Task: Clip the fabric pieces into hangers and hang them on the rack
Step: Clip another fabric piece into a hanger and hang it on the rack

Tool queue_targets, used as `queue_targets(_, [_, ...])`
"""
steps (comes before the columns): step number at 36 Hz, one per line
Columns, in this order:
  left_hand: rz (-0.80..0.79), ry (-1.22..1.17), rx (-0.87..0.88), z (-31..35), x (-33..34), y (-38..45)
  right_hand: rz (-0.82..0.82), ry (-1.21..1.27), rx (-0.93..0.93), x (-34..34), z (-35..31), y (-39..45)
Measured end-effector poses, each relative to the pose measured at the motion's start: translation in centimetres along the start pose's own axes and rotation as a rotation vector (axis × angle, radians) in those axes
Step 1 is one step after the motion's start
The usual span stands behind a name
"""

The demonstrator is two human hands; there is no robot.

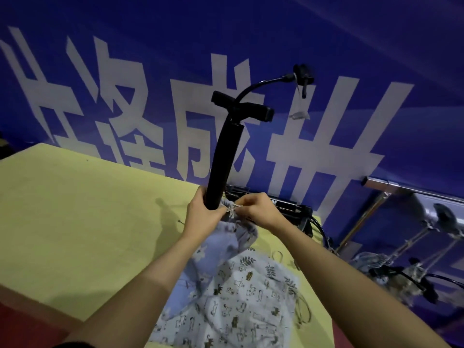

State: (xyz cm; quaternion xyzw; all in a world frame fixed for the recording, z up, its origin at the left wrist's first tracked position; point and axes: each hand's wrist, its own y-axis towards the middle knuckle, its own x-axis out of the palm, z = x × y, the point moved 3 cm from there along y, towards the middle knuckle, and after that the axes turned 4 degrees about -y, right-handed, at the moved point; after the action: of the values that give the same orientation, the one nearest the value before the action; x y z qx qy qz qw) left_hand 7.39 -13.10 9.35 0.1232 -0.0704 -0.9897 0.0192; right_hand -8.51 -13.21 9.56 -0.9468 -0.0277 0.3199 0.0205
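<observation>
Hanger (227, 156) upright in left hand (203, 217) grip; right hand (256, 209) pinches fabric (231, 292) edge near table (75, 209) rim

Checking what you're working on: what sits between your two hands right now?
In the head view, the gathered top of the blue fabric and its pale string sit between the left hand, which grips the black pump, and the right hand, which pinches the string.
</observation>
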Motion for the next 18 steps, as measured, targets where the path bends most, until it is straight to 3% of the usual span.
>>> queue_targets(9, [0.029,-0.013,0.127,1.1,0.3,0.8,-0.033,0.145,-0.022,0.0,-0.1,-0.4])
queue_targets(18, [0.094,0.099,0.100,0.9,0.4,1.8,0.027,0.254,0.022,-0.7,-0.4,-0.3])
